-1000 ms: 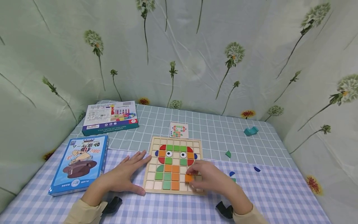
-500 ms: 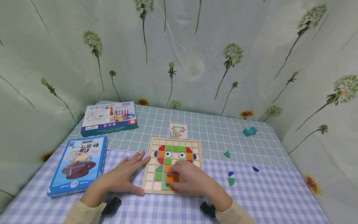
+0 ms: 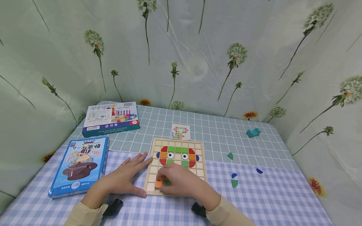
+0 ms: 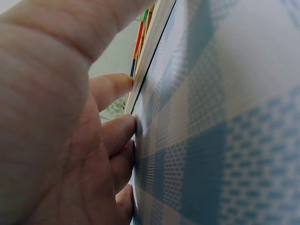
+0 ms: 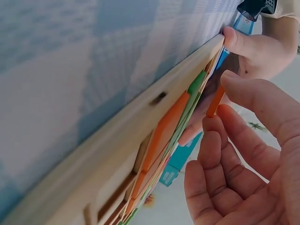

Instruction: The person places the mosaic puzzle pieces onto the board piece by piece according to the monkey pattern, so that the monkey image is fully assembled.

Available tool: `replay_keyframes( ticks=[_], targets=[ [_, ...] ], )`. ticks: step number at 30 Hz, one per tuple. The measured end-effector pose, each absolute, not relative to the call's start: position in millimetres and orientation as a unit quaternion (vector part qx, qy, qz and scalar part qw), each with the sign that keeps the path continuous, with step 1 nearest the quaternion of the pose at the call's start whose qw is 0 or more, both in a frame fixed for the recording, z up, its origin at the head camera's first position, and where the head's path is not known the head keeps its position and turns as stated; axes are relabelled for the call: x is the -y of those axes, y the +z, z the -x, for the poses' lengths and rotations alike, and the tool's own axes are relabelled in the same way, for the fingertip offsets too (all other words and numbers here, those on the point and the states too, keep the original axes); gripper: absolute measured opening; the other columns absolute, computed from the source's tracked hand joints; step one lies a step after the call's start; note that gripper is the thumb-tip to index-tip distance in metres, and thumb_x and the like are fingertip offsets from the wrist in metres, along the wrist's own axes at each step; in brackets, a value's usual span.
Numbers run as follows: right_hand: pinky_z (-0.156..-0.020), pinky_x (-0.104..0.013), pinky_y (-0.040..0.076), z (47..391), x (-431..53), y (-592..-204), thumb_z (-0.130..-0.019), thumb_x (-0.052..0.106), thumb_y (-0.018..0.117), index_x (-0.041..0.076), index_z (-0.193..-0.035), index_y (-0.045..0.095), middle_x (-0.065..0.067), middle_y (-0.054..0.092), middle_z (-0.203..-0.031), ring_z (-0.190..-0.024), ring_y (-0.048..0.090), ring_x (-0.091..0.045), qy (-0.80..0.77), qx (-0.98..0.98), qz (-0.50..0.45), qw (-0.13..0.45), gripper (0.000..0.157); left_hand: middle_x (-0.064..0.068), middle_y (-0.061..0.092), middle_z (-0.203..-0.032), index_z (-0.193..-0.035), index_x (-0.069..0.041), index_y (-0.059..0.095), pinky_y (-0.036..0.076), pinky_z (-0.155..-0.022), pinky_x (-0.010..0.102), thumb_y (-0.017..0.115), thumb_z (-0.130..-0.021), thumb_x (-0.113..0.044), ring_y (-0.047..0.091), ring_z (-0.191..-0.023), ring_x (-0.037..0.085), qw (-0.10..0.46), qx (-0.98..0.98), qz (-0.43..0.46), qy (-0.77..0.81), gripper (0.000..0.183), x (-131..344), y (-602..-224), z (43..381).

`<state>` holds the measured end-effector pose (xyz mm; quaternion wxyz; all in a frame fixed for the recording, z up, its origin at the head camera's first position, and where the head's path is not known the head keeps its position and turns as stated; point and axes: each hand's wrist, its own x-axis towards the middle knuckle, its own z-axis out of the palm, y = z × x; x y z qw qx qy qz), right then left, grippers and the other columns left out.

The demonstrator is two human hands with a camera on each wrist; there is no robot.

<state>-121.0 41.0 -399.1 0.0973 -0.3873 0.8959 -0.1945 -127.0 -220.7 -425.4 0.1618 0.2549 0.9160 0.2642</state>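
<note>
A wooden grid board [image 3: 199, 171] lies flat, with red, green, orange and blue tiles and two eye pieces making a figure on it. My right hand [image 3: 182, 182] pinches an orange square tile [image 3: 158, 184] between thumb and fingertips over the board's lower left cells. In the right wrist view the orange tile [image 5: 215, 101] is tilted and held above the board. This hand hides the figure's lower part. Spread on the cloth, my left hand [image 3: 127, 175] touches the board's left edge with its index finger and thumb.
A picture card [image 3: 181, 131] lies behind the board. Two boxes, a blue one [image 3: 80, 168] and a bead box [image 3: 111, 119], lie at left. On the right are green pieces [image 3: 234, 183], blue half-rounds [image 3: 259, 170] and a teal object [image 3: 253, 132].
My right hand has carried the orange tile leftward across the board, from its right side to the lower left cells. The left hand has stayed at the board's edge.
</note>
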Motion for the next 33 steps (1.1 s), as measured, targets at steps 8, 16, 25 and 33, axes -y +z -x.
replay_keyframes(
  ticks=[8, 16, 25, 33],
  targets=[
    [-0.081, -0.010, 0.051, 123.7, -34.2, -400.5, -0.095, 0.029, 0.082, 0.020, -0.106, 0.079, 0.015, 0.069, -0.096, -0.085, 0.056, 0.005, -0.183, -0.894, 0.395, 0.102, 0.015, 0.017, 0.021, -0.180, -0.170, -0.021, 0.033, 0.011, -0.127, 0.080, 0.091, -0.072, -0.067, 0.018, -0.165, 0.049, 0.159, -0.916, -0.257, 0.265, 0.123, 221.6, -426.7, 127.5],
    [-0.084, -0.011, 0.053, 124.2, -34.0, -402.5, -0.095, 0.026, 0.082, 0.019, -0.107, 0.080, 0.013, 0.072, -0.100, -0.088, 0.058, 0.005, -0.180, -0.896, 0.390, 0.114, 0.015, 0.017, 0.020, -0.180, -0.171, -0.022, 0.032, 0.010, -0.127, 0.080, 0.090, -0.073, -0.068, 0.017, -0.166, 0.049, 0.161, -0.915, -0.258, 0.264, 0.122, 221.7, -427.0, 128.5],
    [-0.080, -0.009, 0.052, 124.1, -35.1, -401.8, -0.094, 0.025, 0.083, 0.019, -0.106, 0.081, 0.013, 0.073, -0.098, -0.083, 0.058, 0.005, -0.176, -0.893, 0.394, 0.124, 0.013, 0.016, 0.020, -0.180, -0.171, -0.022, 0.032, 0.010, -0.127, 0.080, 0.091, -0.072, -0.067, 0.017, -0.166, 0.049, 0.164, -0.915, -0.256, 0.265, 0.123, 220.8, -425.8, 127.8],
    [-0.079, -0.009, 0.052, 123.2, -36.4, -400.6, -0.093, 0.025, 0.086, 0.019, -0.107, 0.081, 0.013, 0.072, -0.097, -0.082, 0.058, 0.004, -0.177, -0.894, 0.389, 0.135, 0.016, 0.018, 0.020, -0.180, -0.171, -0.021, 0.033, 0.011, -0.127, 0.080, 0.091, -0.072, -0.066, 0.018, -0.165, 0.049, 0.162, -0.915, -0.256, 0.267, 0.123, 220.9, -425.2, 127.3]
  ],
)
